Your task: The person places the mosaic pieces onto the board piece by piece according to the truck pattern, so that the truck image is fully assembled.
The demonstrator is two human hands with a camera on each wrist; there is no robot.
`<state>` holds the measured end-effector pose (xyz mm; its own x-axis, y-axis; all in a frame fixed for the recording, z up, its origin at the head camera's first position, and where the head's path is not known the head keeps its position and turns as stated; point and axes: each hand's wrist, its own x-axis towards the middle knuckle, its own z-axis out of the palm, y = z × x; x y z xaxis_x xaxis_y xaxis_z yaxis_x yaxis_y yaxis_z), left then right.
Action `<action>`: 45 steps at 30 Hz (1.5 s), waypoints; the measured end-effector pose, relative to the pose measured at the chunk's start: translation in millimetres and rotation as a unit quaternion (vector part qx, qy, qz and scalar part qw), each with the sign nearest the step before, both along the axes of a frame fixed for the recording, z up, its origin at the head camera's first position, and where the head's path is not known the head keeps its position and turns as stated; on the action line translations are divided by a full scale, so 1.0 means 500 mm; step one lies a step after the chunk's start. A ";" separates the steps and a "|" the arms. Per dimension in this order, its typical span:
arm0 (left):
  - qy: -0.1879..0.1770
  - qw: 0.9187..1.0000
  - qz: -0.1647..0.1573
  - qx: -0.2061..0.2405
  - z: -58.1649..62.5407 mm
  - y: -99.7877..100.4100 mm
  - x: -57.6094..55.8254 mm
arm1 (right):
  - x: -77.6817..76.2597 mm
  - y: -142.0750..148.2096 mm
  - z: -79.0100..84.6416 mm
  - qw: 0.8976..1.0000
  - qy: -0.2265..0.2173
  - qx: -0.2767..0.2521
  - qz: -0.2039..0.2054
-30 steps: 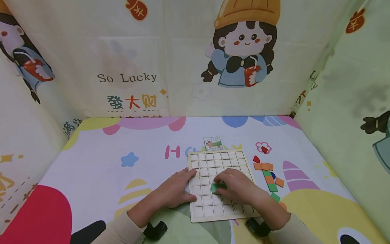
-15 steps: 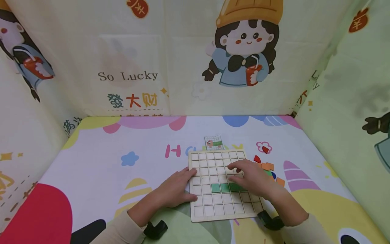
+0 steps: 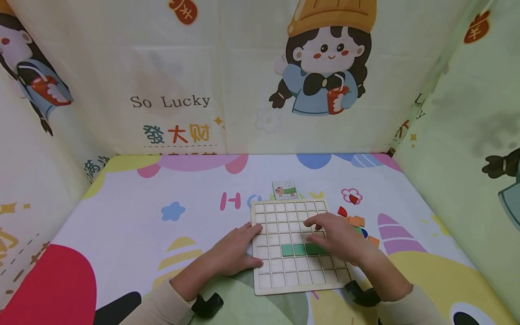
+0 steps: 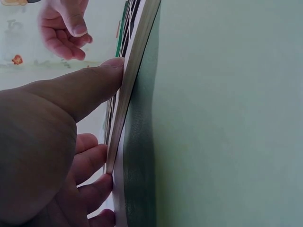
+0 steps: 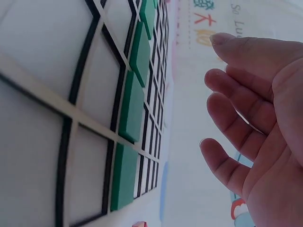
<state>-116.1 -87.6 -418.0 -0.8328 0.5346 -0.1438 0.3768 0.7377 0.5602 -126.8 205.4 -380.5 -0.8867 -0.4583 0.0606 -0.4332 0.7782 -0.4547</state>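
Note:
A pale wooden grid board [image 3: 265,282] lies flat on the table in front of me. My left hand [image 3: 229,253] rests at its left edge; in the left wrist view the thumb [image 4: 97,85] and fingertips touch the board's side. Green square tiles [image 3: 287,250] sit side by side in one row of cells, partly covered by the right hand in the head view. Over the board's right half hovers my right hand [image 3: 339,237], fingers loosely bent and holding nothing. The right wrist view shows the hand apart from several green tiles [image 5: 131,106] in the grid.
A small printed card [image 3: 285,190] with a gridded picture lies behind the board. To the right are loose orange tiles [image 3: 356,221], a red piece [image 3: 342,211] and a blue piece [image 3: 364,233], partly behind the right hand. Printed cloth walls [image 3: 243,81] enclose the table.
My right hand has let go of a green tile and moved right, uncovering the green row. Over the last half second it stays nearly still. The left hand has not moved.

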 end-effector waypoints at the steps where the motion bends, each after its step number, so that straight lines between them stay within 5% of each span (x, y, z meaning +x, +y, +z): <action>1: 0.000 1.000 0.000 0.000 0.000 0.000 0.000 | 0.001 -0.003 -0.001 1.000 -0.002 0.002 0.001; 18: -0.011 1.000 0.008 -0.003 0.001 0.002 0.001 | 0.008 -0.055 -0.033 0.996 -0.019 0.036 0.081; 45: -0.008 1.000 0.009 -0.003 -0.002 0.001 0.000 | 0.011 -0.070 -0.036 0.992 -0.021 0.063 0.111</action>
<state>-116.1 -87.3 -419.1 -0.8398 0.5185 -0.1612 0.3540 0.7480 0.5615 -121.4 170.4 -398.6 -0.7639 -0.6439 -0.0438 -0.5830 0.7176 -0.3811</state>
